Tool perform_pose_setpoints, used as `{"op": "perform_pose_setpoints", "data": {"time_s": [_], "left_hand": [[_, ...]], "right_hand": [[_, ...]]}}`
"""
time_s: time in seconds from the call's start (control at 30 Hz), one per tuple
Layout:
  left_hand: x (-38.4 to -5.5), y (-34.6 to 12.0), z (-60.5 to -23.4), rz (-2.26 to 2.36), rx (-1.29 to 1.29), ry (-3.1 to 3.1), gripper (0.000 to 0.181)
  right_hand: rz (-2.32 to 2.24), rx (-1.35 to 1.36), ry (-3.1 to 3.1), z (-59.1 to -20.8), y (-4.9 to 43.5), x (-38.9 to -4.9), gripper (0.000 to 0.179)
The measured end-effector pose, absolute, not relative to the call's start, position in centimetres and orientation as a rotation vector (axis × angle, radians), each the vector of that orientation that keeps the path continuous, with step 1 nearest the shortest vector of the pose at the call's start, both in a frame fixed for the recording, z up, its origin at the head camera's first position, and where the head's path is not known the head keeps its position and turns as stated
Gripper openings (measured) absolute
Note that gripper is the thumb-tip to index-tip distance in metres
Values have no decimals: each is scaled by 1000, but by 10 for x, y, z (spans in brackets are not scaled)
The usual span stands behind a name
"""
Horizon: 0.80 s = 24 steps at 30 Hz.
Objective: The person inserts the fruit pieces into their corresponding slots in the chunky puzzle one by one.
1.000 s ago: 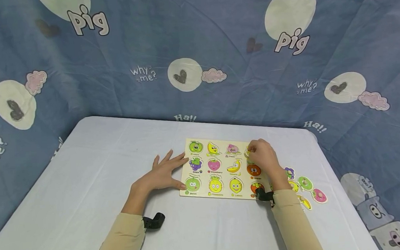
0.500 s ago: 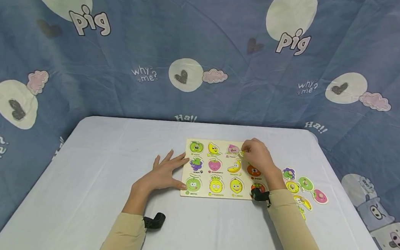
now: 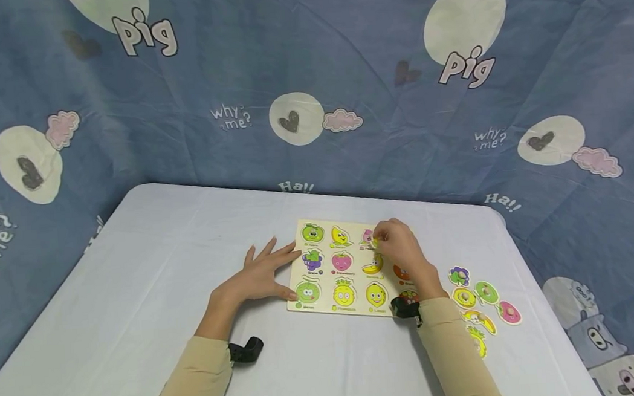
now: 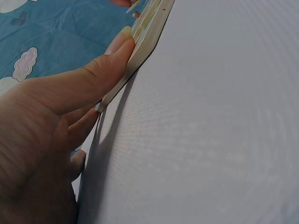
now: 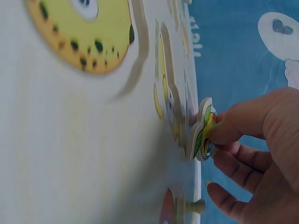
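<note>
A cream wooden fruit puzzle board [image 3: 329,297] with printed fruits lies on the white table. My left hand [image 3: 256,277] rests at its left edge, fingers spread and fairly straight. In the left wrist view the thumb [image 4: 93,77] presses along the board's side. My right hand [image 3: 404,252] is over the board's upper right part, near the peach picture [image 3: 366,237]. Its thumb and fingertips pinch a fruit puzzle piece [image 5: 202,128], yellow-orange with green leaves, tilted on edge close over the board in the right wrist view.
Several loose fruit pieces lie right of the board, among them grapes [image 3: 459,276], a strawberry [image 3: 509,313], a banana [image 3: 479,320] and a pineapple [image 3: 476,339]. A knobbed piece [image 5: 196,206] sits on the board near the right hand. Behind the table hangs a blue printed cloth [image 3: 308,59].
My right hand has moved left across the top of the board with the pinched piece, from the right column to beside the peach picture. The left hand has stayed at the board's edge.
</note>
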<state>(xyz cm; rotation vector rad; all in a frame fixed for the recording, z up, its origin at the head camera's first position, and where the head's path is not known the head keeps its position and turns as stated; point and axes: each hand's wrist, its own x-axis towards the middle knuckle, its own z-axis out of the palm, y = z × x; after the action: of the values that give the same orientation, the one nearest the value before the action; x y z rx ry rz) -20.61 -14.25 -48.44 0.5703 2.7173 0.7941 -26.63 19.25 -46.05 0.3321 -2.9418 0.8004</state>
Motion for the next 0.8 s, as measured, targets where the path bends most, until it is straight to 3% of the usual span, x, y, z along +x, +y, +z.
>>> {"op": "perform_pose_setpoints", "data": {"time_s": [0.8], "left_hand": [[-208,-142,-488,797,579,2721,106]], "right_hand": [[823,436,-2950,-461,158,-270,20]]}}
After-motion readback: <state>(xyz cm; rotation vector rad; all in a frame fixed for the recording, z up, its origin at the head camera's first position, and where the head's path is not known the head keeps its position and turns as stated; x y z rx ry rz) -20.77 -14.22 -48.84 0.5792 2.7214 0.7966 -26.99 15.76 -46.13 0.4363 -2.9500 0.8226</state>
